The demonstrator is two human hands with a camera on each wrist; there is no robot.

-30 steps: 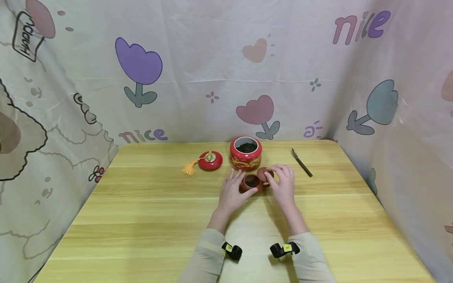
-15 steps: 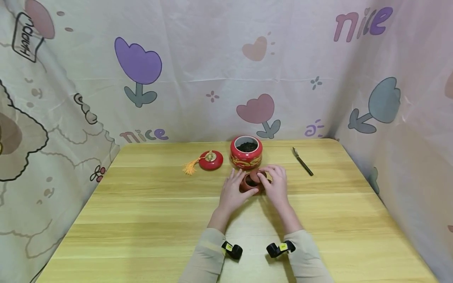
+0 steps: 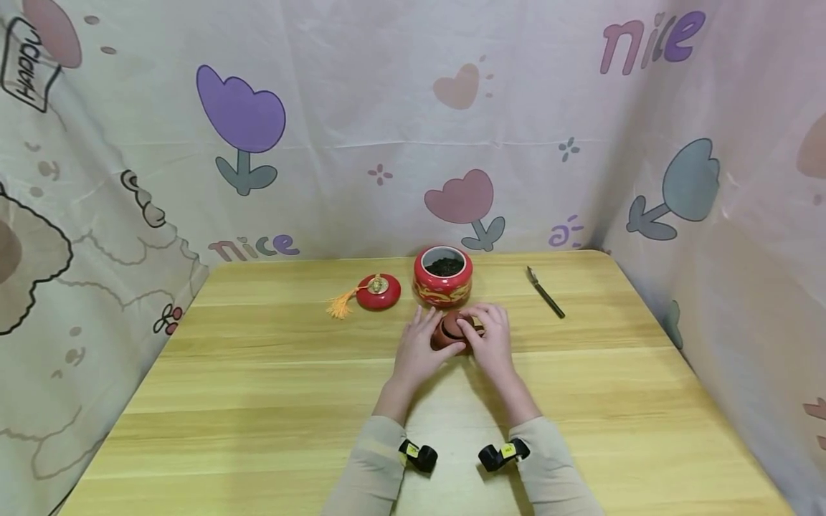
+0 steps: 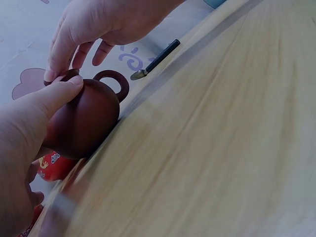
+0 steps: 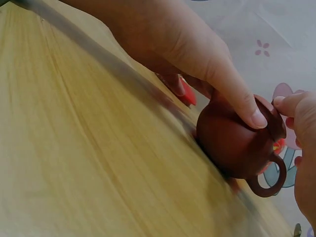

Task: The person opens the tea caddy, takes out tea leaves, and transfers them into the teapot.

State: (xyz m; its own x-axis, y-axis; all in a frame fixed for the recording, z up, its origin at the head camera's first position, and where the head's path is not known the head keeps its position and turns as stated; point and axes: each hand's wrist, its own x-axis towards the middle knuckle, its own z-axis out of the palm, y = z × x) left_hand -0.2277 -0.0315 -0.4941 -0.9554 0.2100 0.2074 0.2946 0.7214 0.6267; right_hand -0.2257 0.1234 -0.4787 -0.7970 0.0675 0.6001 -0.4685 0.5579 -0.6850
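A small reddish-brown clay teapot (image 4: 91,121) stands on the table, its loop handle (image 5: 281,182) toward the right. My left hand (image 3: 415,353) grips the pot's body from the left, thumb on the near side by the rim. With its thumb and fingers my right hand (image 3: 492,342) pinches the matching teapot lid (image 3: 453,324). The lid sits tilted over the mouth, with a dark gap along its near edge in the head view. The left hand hides the pot's left side.
Behind the teapot stands a red jar (image 3: 442,288) with a gold pattern, holding dark tea leaves. Left of it lies its red lid (image 3: 368,297) with a yellow tassel. A slim dark-handled tool (image 3: 546,293) lies at the right. Patterned cloth hangs behind the wooden table (image 3: 271,401).
My right hand has moved left with the teapot lid, from beside the pot to over its mouth. The left hand has kept its grip on the teapot.
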